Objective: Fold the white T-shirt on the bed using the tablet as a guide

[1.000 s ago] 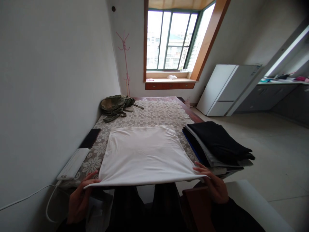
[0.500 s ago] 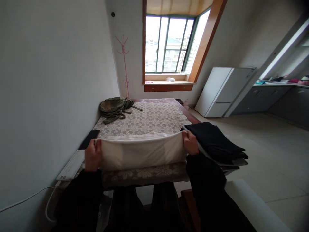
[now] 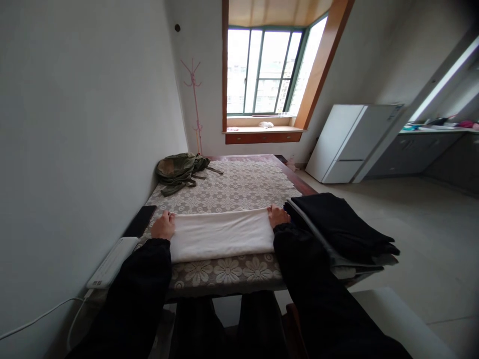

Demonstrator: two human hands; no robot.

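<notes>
A white cloth [image 3: 221,235], folded over into a long flat band, lies across the near part of the bench [image 3: 232,187], which is covered by a lace cover with a flower pattern [image 3: 239,182]. The left hand [image 3: 163,226] rests at the cloth's left end and the right hand [image 3: 277,216] at its right end, both at the far corners of the fold. Each hand is curled, knuckles up, and pressed down on the fabric; the fingertips are turned away from the camera, so it is hard to say whether they pinch the edge or only lie on it. Dark sleeves run back from both wrists to the bottom of the view.

Just beside the right hand, at the bench's right edge, sits a stack of folded clothes [image 3: 342,229], dark on top with a grey layer showing underneath; it hangs a little over the edge. Near the left hand, along the wall side, lie a black flat object [image 3: 139,221] and a white power strip [image 3: 112,261] with a white cable trailing down. At the far left of the bench rests an olive-green bag [image 3: 178,168]. Beyond the bench stand a pink coat stand [image 3: 194,107], a window [image 3: 267,70] and a white cabinet [image 3: 354,142].
</notes>
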